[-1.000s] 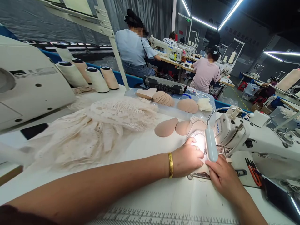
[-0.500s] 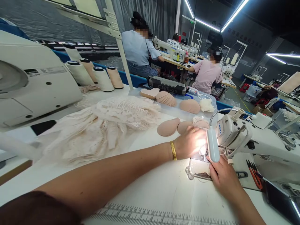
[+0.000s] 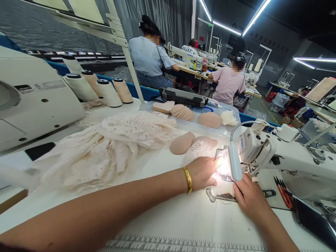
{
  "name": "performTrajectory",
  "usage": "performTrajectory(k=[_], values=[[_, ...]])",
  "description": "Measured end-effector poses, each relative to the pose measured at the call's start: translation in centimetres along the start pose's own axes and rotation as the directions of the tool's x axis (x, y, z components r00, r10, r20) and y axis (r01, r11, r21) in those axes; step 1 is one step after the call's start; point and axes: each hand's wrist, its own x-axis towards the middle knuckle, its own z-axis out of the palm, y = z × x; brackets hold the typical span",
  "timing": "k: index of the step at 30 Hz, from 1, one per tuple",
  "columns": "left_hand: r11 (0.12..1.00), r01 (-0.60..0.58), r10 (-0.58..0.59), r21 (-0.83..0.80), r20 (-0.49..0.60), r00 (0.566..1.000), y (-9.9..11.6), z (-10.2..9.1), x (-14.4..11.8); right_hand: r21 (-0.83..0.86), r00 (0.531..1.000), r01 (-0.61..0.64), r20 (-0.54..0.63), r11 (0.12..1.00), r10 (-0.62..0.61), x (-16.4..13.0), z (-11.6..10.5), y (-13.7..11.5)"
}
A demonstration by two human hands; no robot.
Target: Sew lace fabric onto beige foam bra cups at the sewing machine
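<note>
My left hand point(image 3: 203, 172), with a gold bangle at the wrist, lies beside the lit sewing spot, fingers stretched forward and thumb apart. Its fingertips touch pale fabric point(image 3: 223, 167), though glare blurs the contact. Open too, my right hand point(image 3: 249, 192) rests at the other side of the sewing machine's point(image 3: 262, 147) needle area, its thumb apart and some fingertips hidden behind the small lamp point(image 3: 235, 163). Beyond my left hand, a piece of cream lace point(image 3: 198, 149) partly covers beige oval pads, and another beige pad point(image 3: 182, 143) lies beside it.
Heaped cream lace point(image 3: 118, 147) covers the left of the table. A clear plastic tray point(image 3: 181, 123) behind holds stacked pads. Thread cones point(image 3: 109, 93) stand back left. A ruler point(image 3: 183, 243) runs along the front; red-handled snips point(image 3: 284, 194) and a phone point(image 3: 312, 220) lie right. Co-workers sit beyond.
My left hand has drawn back toward me and slightly left, uncovering the lace over the pads. My right hand stays about where it was. The view has shifted slightly.
</note>
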Motion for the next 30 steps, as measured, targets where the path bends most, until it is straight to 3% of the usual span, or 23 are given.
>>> performTrajectory(k=[3, 5, 9, 13, 25, 30], values=[[0.999, 0.041, -0.039, 0.025, -0.073, 0.997, 0.9, -0.7, -0.1, 0.008, 1.0, 0.008, -0.006, 1.0, -0.008, 0.0, 0.1, 0.0], [0.997, 0.026, -0.023, 0.076, -0.046, 0.999, 1.3, -0.8, -0.2, 0.014, 1.0, 0.008, -0.009, 1.0, -0.008, 0.0, 0.1, 0.0], [0.977, -0.169, 0.165, 0.133, 0.04, 0.985, 1.7, 0.2, -0.8, 0.017, 1.0, 0.005, -0.001, 1.0, -0.005, 0.0, 0.0, 0.0], [0.958, -0.253, 0.257, 0.133, -0.015, 0.966, 1.6, 1.4, -1.0, 0.029, 1.0, -0.004, 0.002, 1.0, 0.004, 0.0, -0.1, -0.2], [0.954, -0.28, 0.292, 0.11, -0.114, 0.95, 2.6, 2.6, -0.4, 0.061, 1.0, -0.003, -0.009, 0.998, 0.004, 0.1, -0.1, -0.2], [0.965, -0.243, 0.254, 0.1, -0.128, 0.959, 2.8, 2.6, -0.1, 0.035, 1.0, -0.002, 0.006, 0.999, 0.002, 0.1, -0.1, 0.0]])
